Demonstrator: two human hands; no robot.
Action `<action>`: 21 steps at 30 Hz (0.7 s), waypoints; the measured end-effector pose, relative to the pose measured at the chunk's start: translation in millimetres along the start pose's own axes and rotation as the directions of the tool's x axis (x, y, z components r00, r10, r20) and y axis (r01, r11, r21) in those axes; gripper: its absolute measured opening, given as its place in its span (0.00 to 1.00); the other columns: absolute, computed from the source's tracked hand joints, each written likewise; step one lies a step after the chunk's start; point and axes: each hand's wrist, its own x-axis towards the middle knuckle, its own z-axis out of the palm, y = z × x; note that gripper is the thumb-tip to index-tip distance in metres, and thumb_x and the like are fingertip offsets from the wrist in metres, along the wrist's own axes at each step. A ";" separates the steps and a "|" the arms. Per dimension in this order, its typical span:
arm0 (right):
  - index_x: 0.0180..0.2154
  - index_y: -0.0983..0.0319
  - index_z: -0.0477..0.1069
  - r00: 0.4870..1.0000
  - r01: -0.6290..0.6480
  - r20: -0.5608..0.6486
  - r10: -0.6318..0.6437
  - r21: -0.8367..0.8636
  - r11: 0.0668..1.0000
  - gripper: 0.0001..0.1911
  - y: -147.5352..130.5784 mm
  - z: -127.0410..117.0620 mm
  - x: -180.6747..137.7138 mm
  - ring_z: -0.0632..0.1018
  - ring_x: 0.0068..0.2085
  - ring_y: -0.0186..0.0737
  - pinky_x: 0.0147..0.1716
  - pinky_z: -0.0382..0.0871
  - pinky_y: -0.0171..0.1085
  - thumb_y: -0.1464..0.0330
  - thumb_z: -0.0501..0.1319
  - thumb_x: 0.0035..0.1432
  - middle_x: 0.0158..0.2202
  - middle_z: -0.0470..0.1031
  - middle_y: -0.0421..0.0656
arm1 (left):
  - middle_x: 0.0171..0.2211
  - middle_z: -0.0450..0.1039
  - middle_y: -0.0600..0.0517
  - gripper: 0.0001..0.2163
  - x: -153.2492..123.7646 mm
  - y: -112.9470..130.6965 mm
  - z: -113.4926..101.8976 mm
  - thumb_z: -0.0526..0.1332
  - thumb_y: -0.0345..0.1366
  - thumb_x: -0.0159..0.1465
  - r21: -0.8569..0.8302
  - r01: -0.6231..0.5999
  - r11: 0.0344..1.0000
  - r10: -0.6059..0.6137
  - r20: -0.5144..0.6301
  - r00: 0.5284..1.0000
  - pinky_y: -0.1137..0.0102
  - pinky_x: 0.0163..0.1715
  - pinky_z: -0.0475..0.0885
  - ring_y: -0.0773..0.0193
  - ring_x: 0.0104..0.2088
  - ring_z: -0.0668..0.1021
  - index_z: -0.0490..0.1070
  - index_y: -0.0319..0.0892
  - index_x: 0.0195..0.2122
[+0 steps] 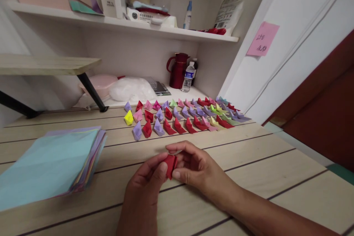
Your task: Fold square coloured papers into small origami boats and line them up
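Note:
A small folded piece of red paper (170, 165) is held above the front of the table between both hands. My left hand (151, 177) pinches its left side between thumb and fingers. On the other side, my right hand (193, 166) has its thumb at the paper's lower right edge, with the fingers curled behind and over it. Beyond the hands stand rows of small folded paper boats, among them a red boat (147, 129), a purple boat (137, 131) and a yellow boat (128, 117).
A stack of coloured paper sheets (49, 158) lies at the left on the slatted table (265, 155). Behind the boats are a dark red jug (177, 72), a water bottle (188, 77) and a white plastic bag (132, 89). A small raised wooden stand (49, 64) juts in at left, below a loaded shelf (118, 24).

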 end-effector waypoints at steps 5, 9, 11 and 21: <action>0.54 0.54 0.66 0.998 -0.059 0.004 0.059 0.011 0.998 0.30 -1.4 1.7 -3.0 0.73 0.36 0.35 0.38 0.68 0.38 0.65 0.71 0.51 0.39 0.71 0.41 | 0.32 0.83 0.47 0.14 1.0 -3.3 0.5 0.74 0.40 0.47 0.018 -0.016 1.000 0.016 -0.014 1.000 0.67 0.42 0.73 0.60 0.35 0.81 0.81 0.42 0.34; 0.53 0.55 0.67 0.999 -0.043 -0.019 0.042 -0.007 0.999 0.27 -2.4 3.7 -2.2 0.72 0.38 0.37 0.40 0.68 0.39 0.65 0.70 0.51 0.45 0.71 0.44 | 0.31 0.83 0.48 0.13 0.6 -4.3 1.3 0.74 0.39 0.47 0.032 -0.020 0.999 0.021 -0.008 1.000 0.69 0.40 0.73 0.63 0.33 0.81 0.81 0.42 0.33; 0.52 0.55 0.68 0.999 -0.029 -0.015 0.029 0.004 1.000 0.26 -2.6 4.6 -1.9 0.72 0.38 0.36 0.39 0.68 0.38 0.67 0.70 0.50 0.48 0.70 0.44 | 0.31 0.83 0.48 0.12 1.8 -5.4 1.2 0.74 0.39 0.46 0.014 -0.030 0.999 0.030 -0.010 1.000 0.68 0.41 0.73 0.61 0.34 0.81 0.81 0.42 0.32; 0.50 0.58 0.69 0.999 0.011 0.036 -0.009 -0.052 0.999 0.21 -0.6 2.8 -2.9 0.72 0.34 0.35 0.36 0.66 0.37 0.71 0.64 0.53 0.35 0.73 0.40 | 0.36 0.83 0.46 0.14 1.9 -4.1 0.9 0.74 0.40 0.46 0.037 -0.018 0.999 0.018 0.000 1.000 0.70 0.38 0.72 0.62 0.36 0.81 0.81 0.42 0.33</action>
